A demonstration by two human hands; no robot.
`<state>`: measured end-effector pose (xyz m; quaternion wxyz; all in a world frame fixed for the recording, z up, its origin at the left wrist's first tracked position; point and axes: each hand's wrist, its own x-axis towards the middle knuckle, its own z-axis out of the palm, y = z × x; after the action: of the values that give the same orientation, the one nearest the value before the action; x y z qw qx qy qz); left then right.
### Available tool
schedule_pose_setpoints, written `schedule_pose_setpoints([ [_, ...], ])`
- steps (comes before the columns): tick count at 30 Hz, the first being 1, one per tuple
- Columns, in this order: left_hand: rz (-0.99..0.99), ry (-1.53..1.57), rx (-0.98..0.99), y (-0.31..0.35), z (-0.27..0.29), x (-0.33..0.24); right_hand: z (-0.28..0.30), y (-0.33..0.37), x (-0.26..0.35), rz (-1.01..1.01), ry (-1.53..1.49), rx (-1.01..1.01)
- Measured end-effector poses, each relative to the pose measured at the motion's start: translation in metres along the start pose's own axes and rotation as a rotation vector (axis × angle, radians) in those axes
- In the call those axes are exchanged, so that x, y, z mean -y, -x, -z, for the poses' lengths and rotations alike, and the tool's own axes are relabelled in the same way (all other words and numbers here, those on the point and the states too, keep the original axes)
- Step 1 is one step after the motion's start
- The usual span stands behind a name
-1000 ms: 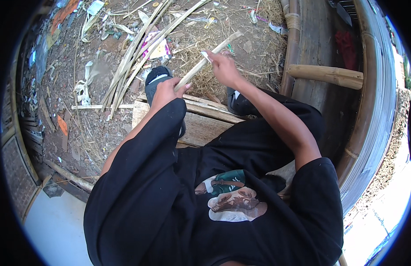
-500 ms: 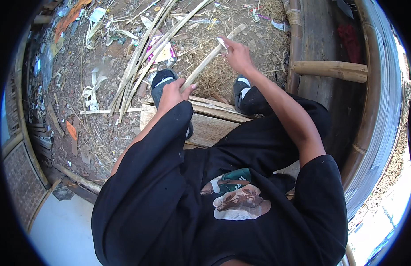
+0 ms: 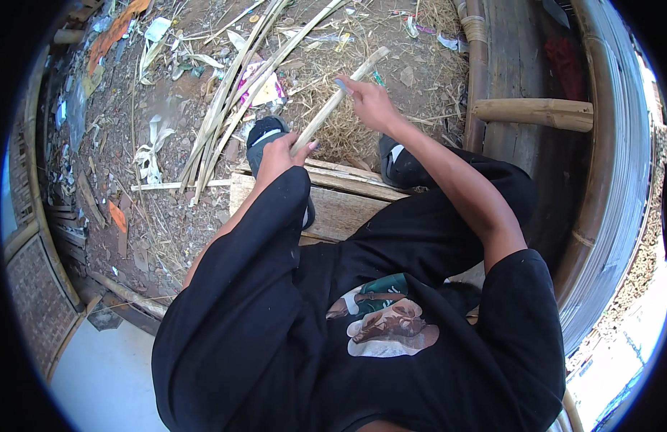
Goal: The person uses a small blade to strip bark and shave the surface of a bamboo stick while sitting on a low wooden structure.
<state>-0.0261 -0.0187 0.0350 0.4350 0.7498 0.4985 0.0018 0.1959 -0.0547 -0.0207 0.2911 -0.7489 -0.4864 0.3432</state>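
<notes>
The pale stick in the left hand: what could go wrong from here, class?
The small pale thing in the right hand, if it is a blade, could slip along the stick toward the left hand. Gripped near its lower end, the stick might twist. The loose strips beside the left shoe might trip the person on standing.

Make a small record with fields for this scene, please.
Left hand: grips near end of a pale wooden strip
Right hand: beside strip's far part, pinching a small pale thing, kind unclear
Ground, left of feet: bundle of long pale strips
Right side: short bamboo crosspiece
</notes>
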Motion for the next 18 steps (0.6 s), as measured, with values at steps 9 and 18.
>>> schedule_pose_setpoints([
  [9, 0.022, 0.033, 0.042, -0.013, -0.008, 0.018, -0.001, 0.008, 0.006, 0.227, 0.272, -0.009],
  [18, -0.054, 0.103, 0.135, -0.028, -0.013, 0.040, -0.009, 0.040, 0.010, 0.513, 0.594, 0.114],
])
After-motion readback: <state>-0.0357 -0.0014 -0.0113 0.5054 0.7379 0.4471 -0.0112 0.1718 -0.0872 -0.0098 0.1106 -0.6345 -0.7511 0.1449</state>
